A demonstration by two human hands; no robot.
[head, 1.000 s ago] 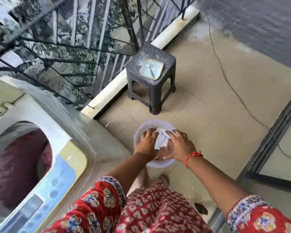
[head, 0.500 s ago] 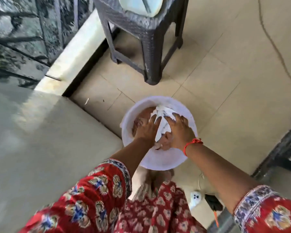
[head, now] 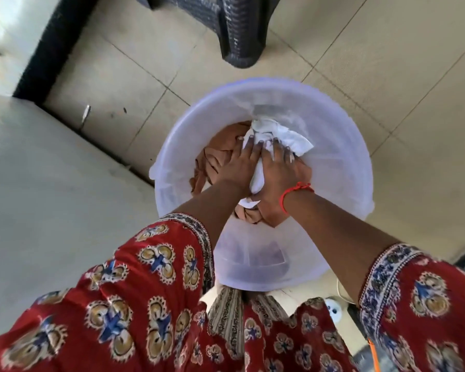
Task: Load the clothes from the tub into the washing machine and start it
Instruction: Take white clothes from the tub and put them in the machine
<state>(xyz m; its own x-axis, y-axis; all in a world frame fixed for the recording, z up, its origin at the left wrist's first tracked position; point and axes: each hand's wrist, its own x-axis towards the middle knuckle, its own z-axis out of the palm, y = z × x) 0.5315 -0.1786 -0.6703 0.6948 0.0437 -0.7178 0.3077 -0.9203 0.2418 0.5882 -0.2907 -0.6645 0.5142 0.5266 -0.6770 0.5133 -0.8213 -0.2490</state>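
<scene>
A translucent white tub (head: pixel 360 146) stands on the tiled floor right below me. Inside it lie a crumpled white cloth (head: pixel 287 135) and a brown garment (head: pixel 212 162). Both my hands are down in the tub on top of the pile. My left hand (head: pixel 235 167) curls over the brown garment and the edge of the white cloth. Beside it, my right hand (head: pixel 277 178), with a red thread at the wrist, grips the white cloth, and part of the cloth is squeezed between the two hands. The washing machine's pale side (head: pixel 51 197) fills the left; its opening is out of view.
A dark woven stool (head: pixel 236 36) stands on the floor just beyond the tub. A white plug block (head: pixel 333 308) and an orange-handled item (head: pixel 373 353) lie near my feet at the lower right. A black strip (head: pixel 46 44) edges the floor at upper left.
My head has dropped much closer to the tub, so the washer's opening has left the view. Both hands have stayed on the clothes and sunk deeper into the tub.
</scene>
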